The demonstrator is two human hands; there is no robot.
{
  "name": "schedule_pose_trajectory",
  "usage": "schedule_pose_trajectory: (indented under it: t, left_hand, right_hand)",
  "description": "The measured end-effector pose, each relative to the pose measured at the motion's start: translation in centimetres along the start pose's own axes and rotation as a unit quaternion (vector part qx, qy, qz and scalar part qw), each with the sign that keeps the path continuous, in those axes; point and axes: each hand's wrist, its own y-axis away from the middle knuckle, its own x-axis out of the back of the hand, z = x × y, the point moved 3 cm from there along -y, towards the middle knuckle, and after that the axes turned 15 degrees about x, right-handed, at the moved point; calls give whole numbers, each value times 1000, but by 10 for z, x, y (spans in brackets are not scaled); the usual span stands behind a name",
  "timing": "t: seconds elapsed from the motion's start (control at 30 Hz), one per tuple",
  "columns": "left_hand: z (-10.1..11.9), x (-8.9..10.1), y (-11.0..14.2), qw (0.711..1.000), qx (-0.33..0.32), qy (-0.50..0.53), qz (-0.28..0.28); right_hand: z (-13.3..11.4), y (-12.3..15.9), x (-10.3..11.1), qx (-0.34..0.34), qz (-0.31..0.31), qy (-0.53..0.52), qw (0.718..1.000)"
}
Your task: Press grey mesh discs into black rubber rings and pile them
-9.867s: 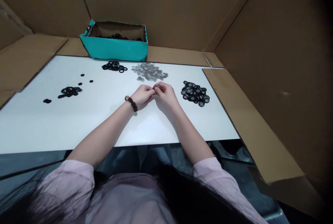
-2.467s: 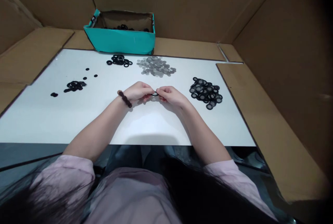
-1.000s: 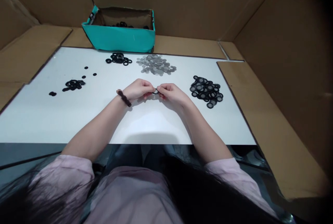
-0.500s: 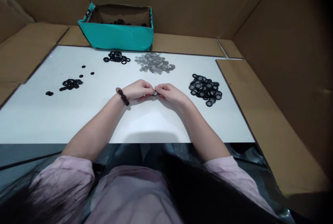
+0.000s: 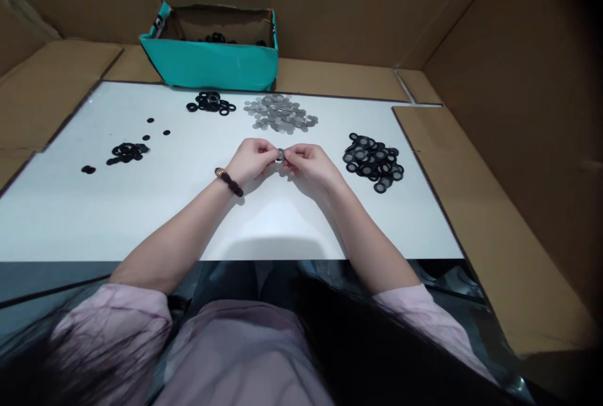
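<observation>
Between my two hands, over the middle of the white table, is a small black ring with a grey centre. My left hand pinches its left edge between thumb and fingers. The fingers of my right hand close on its right edge. Fingertips cover much of the rim. Beyond the hands lies a pile of grey discs. To the right is a heap of black rings with grey centres.
Black rings lie at the back, in front of a teal box holding more black pieces. Another small pile of black pieces sits at the left, with several loose black discs around it. Cardboard walls surround the table.
Both hands have shifted slightly with the ring, which is now a little farther from me and tilted so more of its face shows. The piles look unchanged.
</observation>
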Motion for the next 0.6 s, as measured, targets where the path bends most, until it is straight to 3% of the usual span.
schedule_pose_trajectory:
  t: [0.1, 0.3, 0.6]
  left_hand:
    - [1, -1, 2, 1000, -4, -5, 14]
    - [-2, 3, -2, 997, -8, -70, -34]
    - [2, 3, -1, 999, -23, -31, 17]
  right_hand:
    - [-1, 2, -3, 5, 31, -10, 999]
    - [-4, 3, -4, 36, 57, 21, 997]
    - [-3, 1, -5, 28, 79, 1, 997]
